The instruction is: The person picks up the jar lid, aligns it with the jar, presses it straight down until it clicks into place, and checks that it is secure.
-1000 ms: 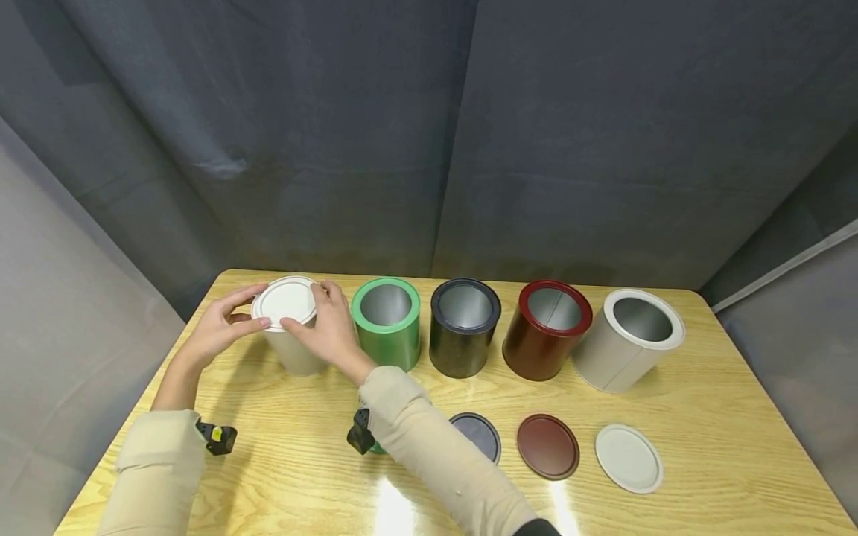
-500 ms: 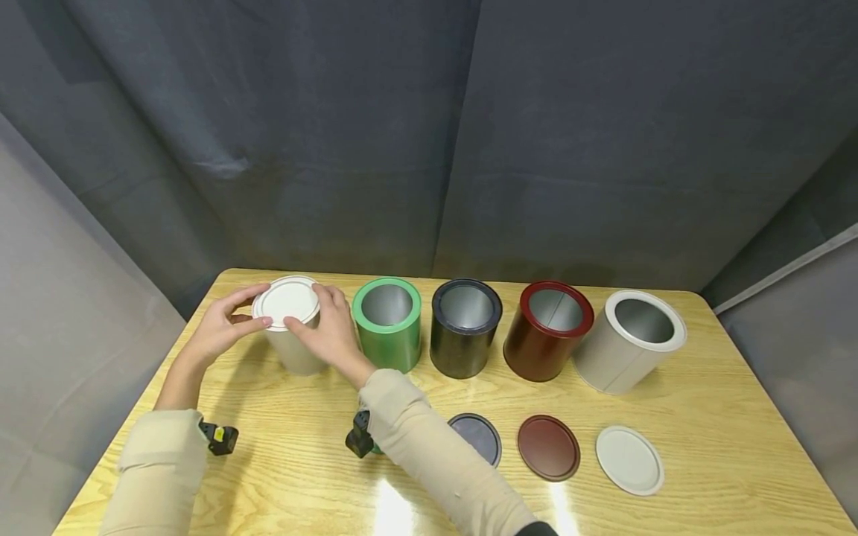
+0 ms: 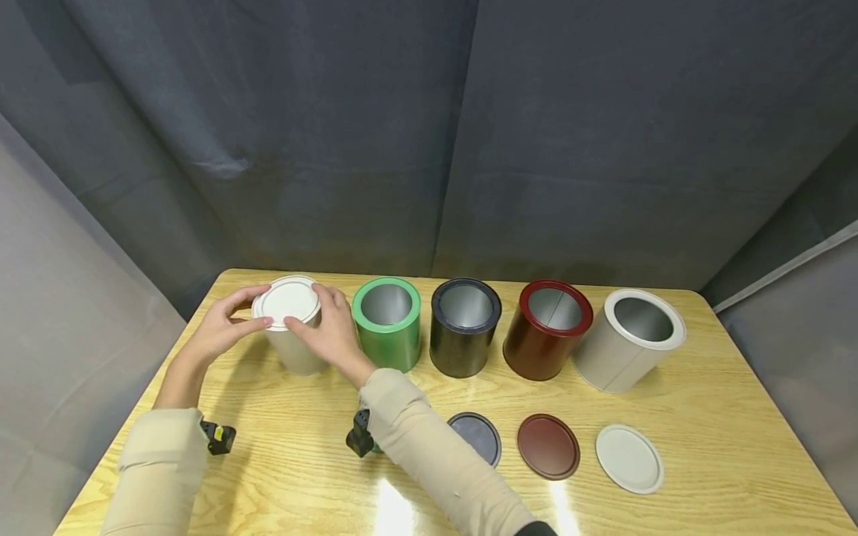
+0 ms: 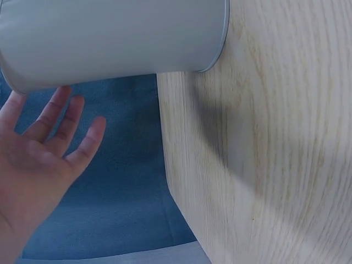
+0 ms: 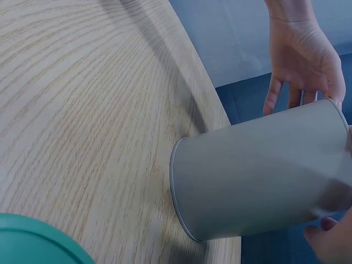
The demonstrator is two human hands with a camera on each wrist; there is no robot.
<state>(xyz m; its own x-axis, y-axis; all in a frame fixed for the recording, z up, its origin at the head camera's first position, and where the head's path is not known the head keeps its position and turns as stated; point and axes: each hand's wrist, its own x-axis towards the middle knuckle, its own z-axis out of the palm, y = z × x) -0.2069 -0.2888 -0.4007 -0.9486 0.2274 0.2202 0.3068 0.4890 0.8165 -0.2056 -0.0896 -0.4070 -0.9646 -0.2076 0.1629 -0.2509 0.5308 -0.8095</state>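
A whitish can (image 3: pixel 295 353) stands upright at the table's left end, with a white lid (image 3: pixel 287 301) on its top. My left hand (image 3: pixel 217 324) grips the lid's rim from the left, thumb at the front and fingers toward the back. From the right, my right hand (image 3: pixel 330 327) holds the same rim, its thumb also at the front. In the left wrist view the left fingers (image 4: pixel 66 124) reach up to the can's rim. The right wrist view shows the can's side (image 5: pixel 258 170) and part of both hands. Whether the lid is fully seated cannot be seen.
To the right stand a green can (image 3: pixel 387 327), a black can (image 3: pixel 465 327), a dark red can (image 3: pixel 546 331) and another white can (image 3: pixel 620 353), all uncovered. In front lie a black lid (image 3: pixel 477 438), a red lid (image 3: pixel 548 447), a white lid (image 3: pixel 628 459) and a mostly hidden green lid (image 5: pixel 33 242).
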